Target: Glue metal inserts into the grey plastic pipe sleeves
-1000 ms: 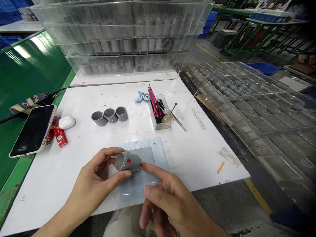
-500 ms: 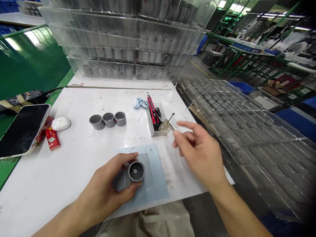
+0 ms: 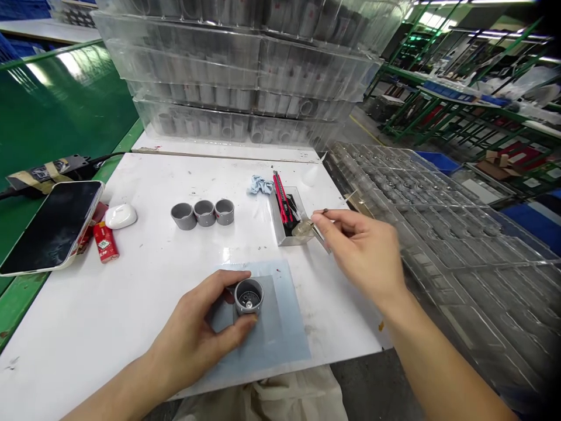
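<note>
At far left, a smartphone (image 3: 50, 228) is laid face up across the edge of a white work table (image 3: 87, 316), with a taped black power adapter (image 3: 44, 171) beyond it on the green bench. A small red box (image 3: 106, 242) and a white earbud case (image 3: 120, 216) are placed just beside the phone.

The left hand (image 3: 193, 333) is closed in a curled grip around a grey cylinder (image 3: 249, 296), whose open end faces up and shows a small metal part at its centre. The cylinder is held over a pale blue plastic sheet (image 3: 267, 321); whether it touches the sheet cannot be told. Three grey rings (image 3: 202, 213) are lined up, touching, farther up the table.

A blue cloth (image 3: 259, 185) lies beside a clear acrylic box (image 3: 291, 219), in which a red utility knife (image 3: 281, 199) is stored. A small clear vial (image 3: 302, 228) is seen at the box's near corner, and metal tweezers (image 3: 321, 238) lie against the box.

The right hand (image 3: 363, 251) is raised just beside the box, with a thin dark-tipped pin (image 3: 325, 211) pinched between thumb and forefinger. Clear plastic trays (image 3: 438, 234) are stacked at right, and further trays (image 3: 236, 76) holding grey cylinders are piled behind the table.
</note>
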